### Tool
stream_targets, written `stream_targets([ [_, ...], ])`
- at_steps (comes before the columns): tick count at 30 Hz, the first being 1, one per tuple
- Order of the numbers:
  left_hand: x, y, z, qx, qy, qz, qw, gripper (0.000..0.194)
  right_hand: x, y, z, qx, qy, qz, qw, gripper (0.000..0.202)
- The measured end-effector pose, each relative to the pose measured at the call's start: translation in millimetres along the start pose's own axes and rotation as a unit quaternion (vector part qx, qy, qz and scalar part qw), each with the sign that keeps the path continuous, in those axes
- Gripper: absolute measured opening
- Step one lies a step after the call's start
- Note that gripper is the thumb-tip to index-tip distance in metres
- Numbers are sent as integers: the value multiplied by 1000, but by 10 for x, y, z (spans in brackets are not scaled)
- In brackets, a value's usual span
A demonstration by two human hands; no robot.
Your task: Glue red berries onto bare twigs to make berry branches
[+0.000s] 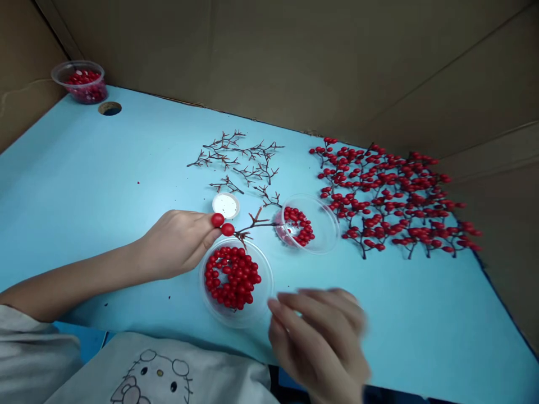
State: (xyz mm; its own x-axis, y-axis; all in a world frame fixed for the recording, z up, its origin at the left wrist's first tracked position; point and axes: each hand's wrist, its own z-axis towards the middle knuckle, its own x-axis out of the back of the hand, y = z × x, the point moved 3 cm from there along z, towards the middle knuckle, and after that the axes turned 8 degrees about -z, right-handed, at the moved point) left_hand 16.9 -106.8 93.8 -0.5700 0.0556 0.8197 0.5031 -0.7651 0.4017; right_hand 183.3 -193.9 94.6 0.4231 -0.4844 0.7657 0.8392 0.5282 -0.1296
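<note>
My left hand (181,241) pinches a brown artificial twig (259,224) by its berry end, above the table. Two red berries (227,229) show at its fingertips, and the twig's bare prongs and stem point right. Just below, a clear round tub (267,280) holds many loose red berries (238,275). To the right of that tub is my right hand (315,336), slightly blurred, with thumb and fingers drawn together in a pinch. Whatever lies between those fingertips, if anything, cannot be made out. A small white round dish (226,205) stands behind my left fingertips.
Several bare twigs (248,151) lie at the back middle. Finished berry sprigs (379,191) cover the back right. A second clear tub (328,224) with berries leans beside them. At the far left corner stands another berry tub (86,90), near a round table hole (110,108). Cardboard walls (269,62) border the table.
</note>
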Motion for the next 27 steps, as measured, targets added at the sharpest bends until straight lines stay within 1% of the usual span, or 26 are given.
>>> stream_targets([
  [1, -4, -8, 2, 7, -3, -3, 1000, 32, -58, 29, -4, -8, -23, 26, 999, 11],
  [2, -10, -13, 5, 14, -7, -8, 1000, 32, -151, 47, 0, -18, -75, 31, 997, 10],
  [4, -30, -18, 12, 33, -23, -21, 999, 32, -345, 45, 25, -25, -145, -19, 989, 6],
  [6, -55, -24, 19, 59, -49, -38, 996, 32, -530, -7, 62, 0, -204, -61, 977, 6],
  [9, -78, -29, 24, 81, -74, -62, 992, 33, -738, -107, 107, 63, -286, -80, 953, 10],
  [11, -80, -28, 23, 76, -73, -72, 992, 34, -821, -142, 118, 86, -339, -80, 933, 10],
  [13, -83, -21, 19, 57, -62, -74, 994, 33, -858, -147, 120, 88, -380, -80, 917, 11],
  [15, -89, -5, 12, 25, -45, -71, 996, 32, -861, -135, 128, 76, -402, -86, 909, 13],
  [19, -104, 25, 2, -22, -8, -52, 998, 32, -847, -105, 165, 43, -410, -104, 905, 20],
  [23, -107, 33, 8, -41, -8, -34, 999, 31, -848, -89, 179, 27, -415, -120, 902, 21],
  [27, -107, 28, 14, -44, -19, -20, 999, 31, -792, -56, 169, 25, -392, -136, 909, 21],
])
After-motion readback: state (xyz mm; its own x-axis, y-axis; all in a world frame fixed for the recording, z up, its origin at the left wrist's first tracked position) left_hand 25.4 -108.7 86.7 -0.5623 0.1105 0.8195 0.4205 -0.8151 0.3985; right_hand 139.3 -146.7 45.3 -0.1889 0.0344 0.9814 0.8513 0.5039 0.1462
